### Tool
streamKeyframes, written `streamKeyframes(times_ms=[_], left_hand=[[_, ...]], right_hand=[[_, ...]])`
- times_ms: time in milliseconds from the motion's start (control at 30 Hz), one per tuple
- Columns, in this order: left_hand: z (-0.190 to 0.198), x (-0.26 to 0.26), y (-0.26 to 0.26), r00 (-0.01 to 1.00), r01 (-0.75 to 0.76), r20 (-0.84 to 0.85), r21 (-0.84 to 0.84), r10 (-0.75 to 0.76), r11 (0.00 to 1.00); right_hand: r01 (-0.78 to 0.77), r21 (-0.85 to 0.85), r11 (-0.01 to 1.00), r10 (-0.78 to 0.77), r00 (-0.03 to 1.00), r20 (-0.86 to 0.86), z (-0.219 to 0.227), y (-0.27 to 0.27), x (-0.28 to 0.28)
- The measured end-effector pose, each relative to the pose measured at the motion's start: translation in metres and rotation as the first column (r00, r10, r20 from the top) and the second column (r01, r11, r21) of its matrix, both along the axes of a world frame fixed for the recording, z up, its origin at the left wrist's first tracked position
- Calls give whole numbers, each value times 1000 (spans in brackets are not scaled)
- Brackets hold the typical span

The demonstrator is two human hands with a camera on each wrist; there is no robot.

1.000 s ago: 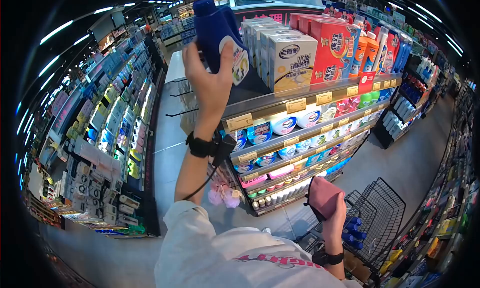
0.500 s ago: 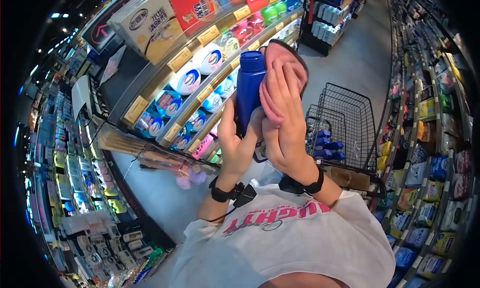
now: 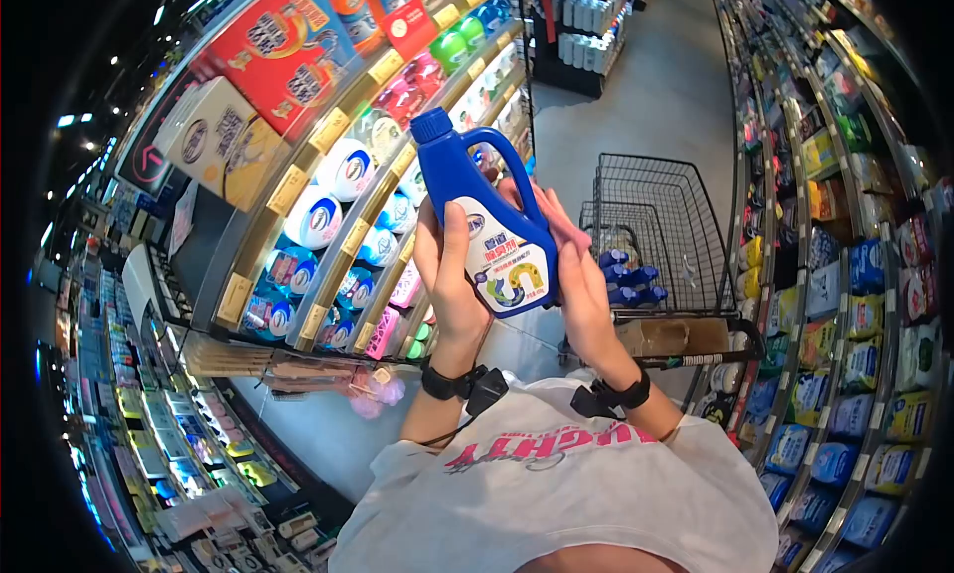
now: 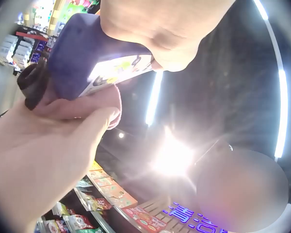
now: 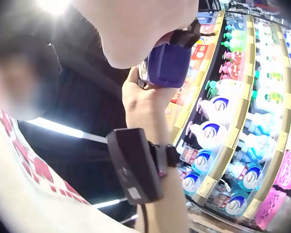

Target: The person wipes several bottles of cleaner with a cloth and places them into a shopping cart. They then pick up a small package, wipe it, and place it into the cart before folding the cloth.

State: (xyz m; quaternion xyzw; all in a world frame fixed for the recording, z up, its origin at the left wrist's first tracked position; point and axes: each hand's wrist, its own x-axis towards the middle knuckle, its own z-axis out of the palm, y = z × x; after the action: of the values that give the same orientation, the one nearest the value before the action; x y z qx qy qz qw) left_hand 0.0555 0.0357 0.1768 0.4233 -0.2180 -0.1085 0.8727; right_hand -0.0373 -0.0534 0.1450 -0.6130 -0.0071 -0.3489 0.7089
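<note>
A blue handled jug-style bottle (image 3: 437, 165) with a white label stands tilted in front of the chest, its label towards the head camera. My left hand (image 3: 455, 290) grips it from the left, with the thumb across the label's edge. On the other side my right hand (image 3: 588, 300) holds a pink cloth (image 3: 566, 223) against the bottle. In the left wrist view the pink cloth (image 4: 82, 106), with a dark piece (image 4: 33, 83) at its end, lies between the right hand's thumb and the bottle's base. The right wrist view shows the bottle's base (image 5: 170, 68) close below the right hand (image 5: 140, 29).
A black wire shopping cart (image 3: 661, 190) stands ahead on the right, with several blue bottles (image 3: 631, 283) inside. Shelves of cleaning products (image 3: 343, 210) run along the left, with boxes (image 3: 224, 141) on top. Another stocked shelf (image 3: 845, 305) lines the right side.
The bottle came down from high on the left to the chest. The right hand brought the cloth up to it. Since half a second ago the bottle has turned so its label faces the head camera.
</note>
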Motion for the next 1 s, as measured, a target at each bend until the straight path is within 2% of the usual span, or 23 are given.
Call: streamKeyframes(times_ms=[33,67,100,133,167,233,267,300,367,400,433,500,533,567,633,700,767,800,833,867,900,967,1000], left_hand=[[-3,0,-4,1000,14,-6,10,-14,1000],[-8,0,-9,999,44,-9,17,-44,999],[-12,0,-14,997,72,-11,22,-72,997],[-15,-2,-22,999,53,-13,52,-52,997],[-17,-3,-32,997,-12,71,117,3,993],[-29,-1,-45,986,-3,163,211,-32,978],[-32,-5,-52,988,-22,151,323,-29,946],[-42,-5,-64,971,-148,234,419,51,896],[-55,-8,-81,843,-392,528,479,99,786],[-58,-12,-91,767,-503,628,457,135,733],[-58,-20,-94,896,-267,444,478,32,837],[-39,-24,-96,952,-12,274,484,-138,875],[-38,-21,-100,963,70,204,438,-175,896],[-39,-17,-103,967,151,133,384,-216,911],[-51,-14,-108,958,282,-1,193,-287,940],[-57,-8,-110,961,275,-17,180,-277,944],[-52,-4,-107,973,220,8,247,-229,944],[-48,-5,-108,978,190,43,212,-203,959],[-45,-5,-109,982,159,76,173,-174,972],[-43,1,-103,962,214,126,206,-243,955],[-38,4,-103,954,200,190,179,-234,963],[-35,6,-99,935,218,227,237,-272,947],[-43,12,-98,918,186,286,300,-274,936]], right_hand=[[14,10,1000,-14,1000,-6,-6,-6,-1],[-86,237,968,99,994,-43,-16,-13,-2],[-171,453,875,215,975,-48,-23,-18,-4],[-114,512,852,189,977,-96,-27,-20,-6],[-106,517,849,181,979,-96,-29,-22,-9],[26,619,785,111,977,-183,-33,-27,-13],[86,636,767,29,985,-168,-38,-27,-11],[93,640,762,22,985,-169,-46,-33,-11],[231,482,845,-123,962,-244,-60,-49,-12],[286,339,896,-201,943,-265,-58,-56,-13],[287,341,895,-202,943,-263,-60,-59,-14],[379,71,923,-364,916,-167,-65,-58,-14],[381,-25,924,-382,920,-92,-64,-61,-18],[386,-19,922,-386,918,-91,-61,-65,-18],[350,-173,921,-335,936,111,-45,-74,-17],[319,-147,936,-306,947,100,-41,-73,-17],[149,177,973,-134,987,-92,-37,-70,-14],[144,246,958,-122,987,-102,-34,-67,-11],[141,244,959,-121,988,-96,-40,-67,-10],[35,398,917,26,989,-147,-53,-69,-7],[-56,546,836,179,968,-175,-55,-70,-4],[-41,551,834,165,970,-178,-57,-69,2],[-50,607,793,185,969,-162,-58,-72,5]])
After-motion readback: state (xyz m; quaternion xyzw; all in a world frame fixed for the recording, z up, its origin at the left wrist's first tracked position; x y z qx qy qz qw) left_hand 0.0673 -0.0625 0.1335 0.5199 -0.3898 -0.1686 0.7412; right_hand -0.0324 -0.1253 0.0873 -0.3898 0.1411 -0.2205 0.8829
